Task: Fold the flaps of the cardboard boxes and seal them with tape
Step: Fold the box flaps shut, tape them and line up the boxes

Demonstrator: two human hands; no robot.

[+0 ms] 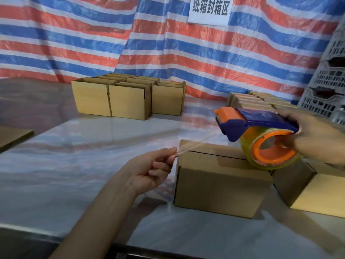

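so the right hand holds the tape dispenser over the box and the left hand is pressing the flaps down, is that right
Not quite. In the head view the left hand is not on the flaps: it pinches the free end of the clear tape, pulled out beside the box. The right hand does hold the tape dispenser over the box.

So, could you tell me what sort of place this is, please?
Probably a carton-sealing workstation: rows of cardboard boxes on the table, a tape dispenser in the right hand, and a Chinese sign naming the carton sealing area.
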